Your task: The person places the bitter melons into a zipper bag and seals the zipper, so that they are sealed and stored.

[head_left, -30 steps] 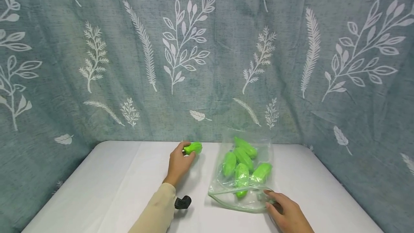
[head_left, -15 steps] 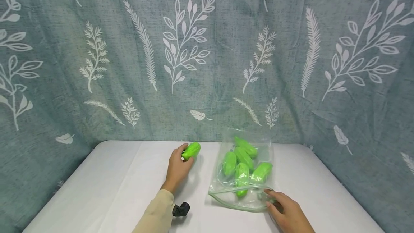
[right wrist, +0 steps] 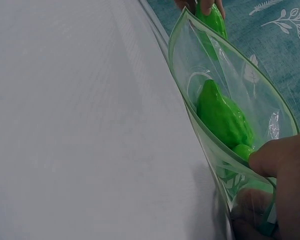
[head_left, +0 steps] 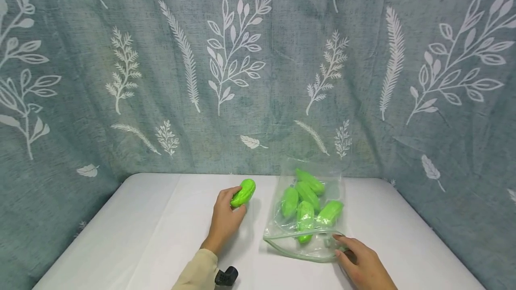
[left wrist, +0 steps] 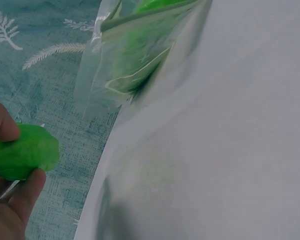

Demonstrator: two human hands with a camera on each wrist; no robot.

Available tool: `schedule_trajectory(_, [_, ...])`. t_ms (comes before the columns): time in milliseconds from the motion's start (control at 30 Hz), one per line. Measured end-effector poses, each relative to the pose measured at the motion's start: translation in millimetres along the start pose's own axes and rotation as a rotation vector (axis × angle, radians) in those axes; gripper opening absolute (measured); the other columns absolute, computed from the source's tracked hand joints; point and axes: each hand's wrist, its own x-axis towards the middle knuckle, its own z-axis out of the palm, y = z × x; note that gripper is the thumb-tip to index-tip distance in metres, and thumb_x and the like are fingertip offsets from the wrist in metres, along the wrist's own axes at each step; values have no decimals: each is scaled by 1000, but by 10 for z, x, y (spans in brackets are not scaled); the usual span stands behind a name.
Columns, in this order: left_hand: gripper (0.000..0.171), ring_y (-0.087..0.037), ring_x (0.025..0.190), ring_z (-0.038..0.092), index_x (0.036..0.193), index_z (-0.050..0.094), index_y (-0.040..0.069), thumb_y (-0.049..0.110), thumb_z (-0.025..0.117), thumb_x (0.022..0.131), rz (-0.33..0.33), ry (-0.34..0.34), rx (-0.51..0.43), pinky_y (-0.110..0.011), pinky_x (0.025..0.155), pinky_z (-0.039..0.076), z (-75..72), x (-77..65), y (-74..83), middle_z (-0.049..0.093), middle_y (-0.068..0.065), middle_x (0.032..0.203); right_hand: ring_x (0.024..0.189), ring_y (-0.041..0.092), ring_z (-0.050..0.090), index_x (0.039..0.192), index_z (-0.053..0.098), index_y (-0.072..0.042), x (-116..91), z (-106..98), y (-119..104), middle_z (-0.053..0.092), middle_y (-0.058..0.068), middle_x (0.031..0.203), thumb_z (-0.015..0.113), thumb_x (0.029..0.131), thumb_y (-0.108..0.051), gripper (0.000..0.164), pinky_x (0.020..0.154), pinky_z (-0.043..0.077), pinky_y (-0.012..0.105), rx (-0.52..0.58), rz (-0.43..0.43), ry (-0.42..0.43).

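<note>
My left hand (head_left: 226,218) pinches a glossy green bitter melon (head_left: 243,192) between thumb and fingers, left of the bag. The left wrist view has this melon (left wrist: 32,152) tilted out past the fingertips. A clear zip bag (head_left: 278,247) lies on the white table with its mouth toward me. Several more green melons (head_left: 305,214) are inside it. My right hand (head_left: 364,261) grips the right corner of the bag's mouth, thumb and fingers on the rim. In the right wrist view the mouth (right wrist: 290,107) gapes wide, showing a bumpy melon (right wrist: 222,115) inside.
The white table (head_left: 161,236) ends at a blue-green curtain (head_left: 258,79) with white leaf prints. A black device (head_left: 227,276) is worn at my left wrist, beside a beige sleeve (head_left: 197,272).
My left hand has drawn back slightly toward me, turning the bitter melon from nearly sideways to a steeper slant. My right hand stays on the bag's rim. The head view has shifted slightly.
</note>
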Motion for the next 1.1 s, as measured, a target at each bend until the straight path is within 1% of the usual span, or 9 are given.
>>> schedule_trajectory(100, [47,-22,110,57,131,63,6,1,68,85,36,-5,13,-39,91,54,-23,-68,12,54,-11,125,102,15,66,129,66,-10,-2,7,-1,66,4,125,69,96,-26,36,81,55,24,0,-1,2])
schedule_trajectory(200, [46,-22,109,58,130,64,7,0,69,84,50,-13,25,-38,90,54,-45,-133,22,55,-11,124,103,14,66,129,66,-10,1,6,5,65,4,125,69,97,-26,36,81,55,24,1,-1,1])
schedule_trajectory(367, [46,-23,111,58,129,64,6,0,70,84,37,-30,4,-36,89,55,-73,-251,53,56,-11,124,101,13,66,129,66,-11,1,5,15,65,4,126,69,96,-26,36,81,55,25,-3,-2,3])
schedule_trajectory(533, [46,-21,111,58,130,63,7,1,70,85,24,-43,-11,-32,90,54,-88,-333,107,55,-9,126,98,10,66,129,66,-11,-1,11,21,66,5,125,70,96,-24,36,80,55,24,3,-7,13])
schedule_trajectory(600, [46,-21,112,58,130,63,7,0,70,85,29,-42,-13,-32,90,55,-96,-366,144,55,-9,126,97,9,65,129,66,-11,3,18,21,65,5,125,70,96,-24,36,79,55,24,8,-7,11])
schedule_trajectory(833, [48,-24,116,57,130,63,5,-1,70,83,71,-87,-18,-30,89,54,-92,-500,284,55,-10,128,98,10,65,129,66,-11,11,26,24,65,4,125,70,96,-24,36,80,55,24,-1,12,1])
schedule_trajectory(1100, [48,-19,113,58,129,65,11,4,76,83,73,-72,-25,-33,86,55,-128,-598,351,58,-3,125,99,12,65,130,65,-11,15,8,21,65,5,126,69,96,-26,37,81,55,25,-11,18,-17])
